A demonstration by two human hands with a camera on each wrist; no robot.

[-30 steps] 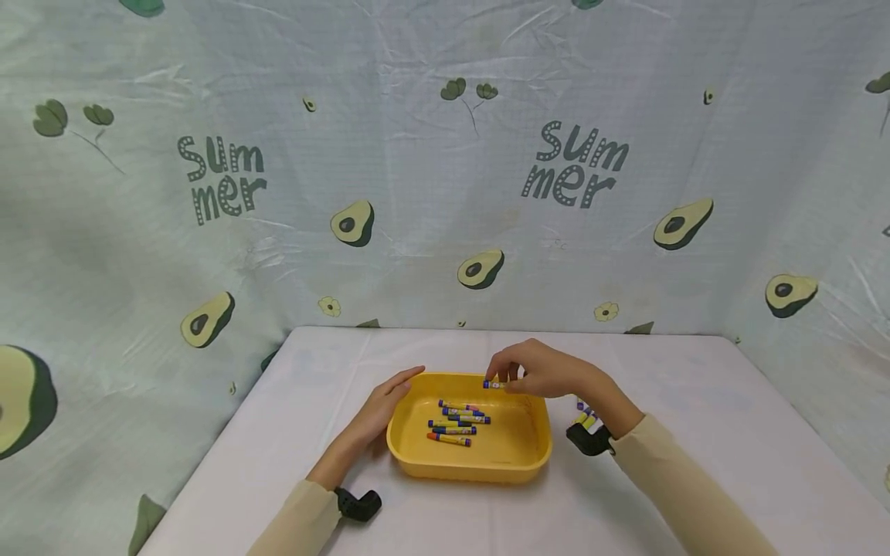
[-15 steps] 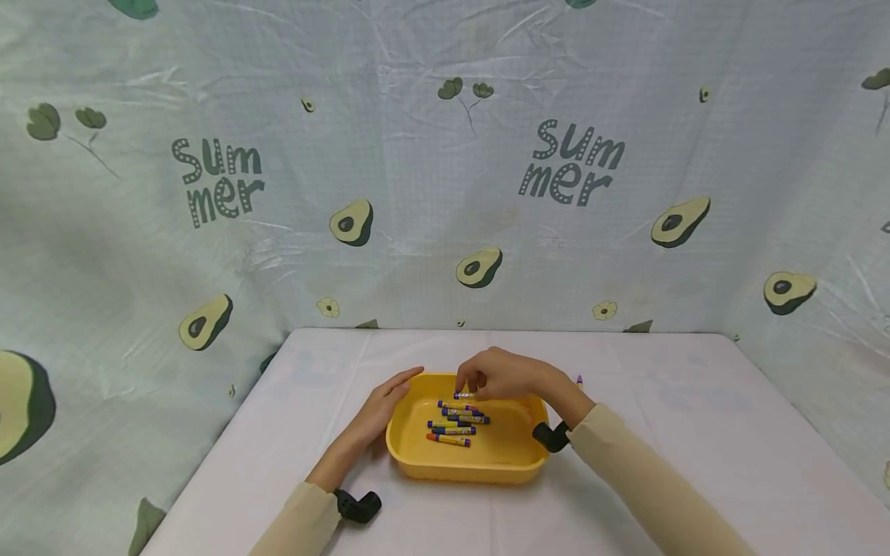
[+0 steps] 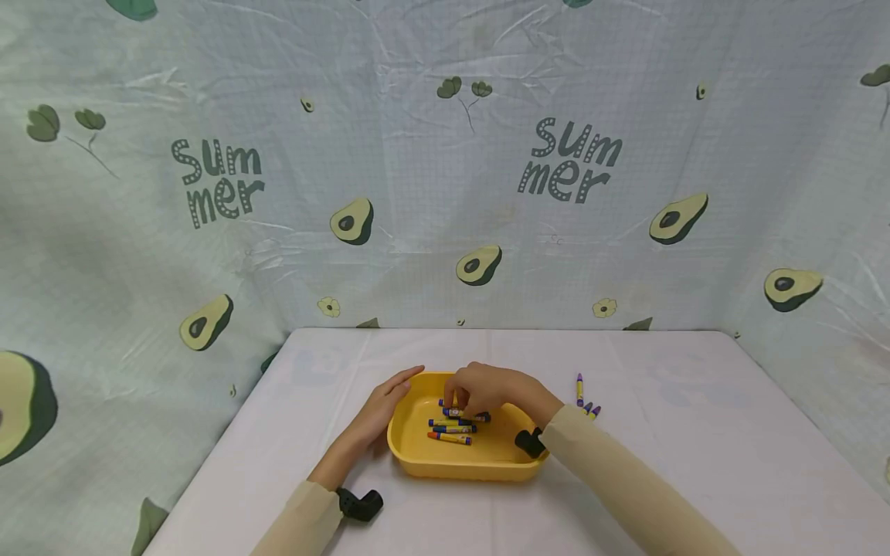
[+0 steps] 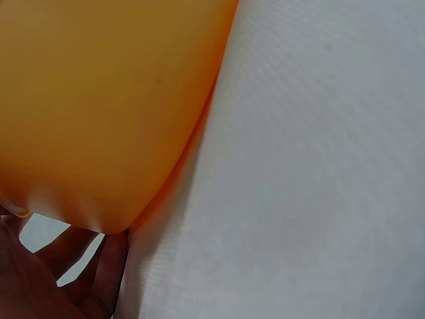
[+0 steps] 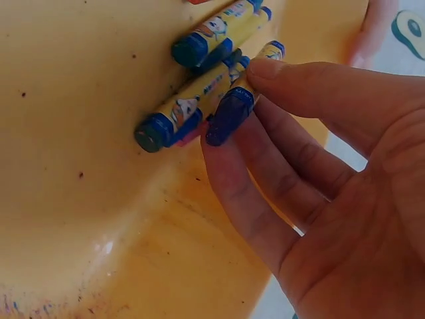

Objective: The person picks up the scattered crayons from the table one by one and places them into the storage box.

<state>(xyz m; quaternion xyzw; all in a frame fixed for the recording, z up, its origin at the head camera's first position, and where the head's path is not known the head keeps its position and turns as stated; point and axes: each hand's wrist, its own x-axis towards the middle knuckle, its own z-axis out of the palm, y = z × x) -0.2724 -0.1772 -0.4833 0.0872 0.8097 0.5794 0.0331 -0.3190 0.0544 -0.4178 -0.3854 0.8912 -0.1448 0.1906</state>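
Crayon [image 5: 234, 106] pinched in right hand [image 3: 487, 390] reaches the tray [image 3: 417, 455] pile, left hand [image 3: 378, 409] flat on the rim; letting go likely comes next.

A makeshift recording corner, not a lived-in room: a table [image 3: 695, 432] under a white cloth, boxed in on 3 sides by a plastic sheet [image 3: 417, 170] printed with avocados and "Summer".
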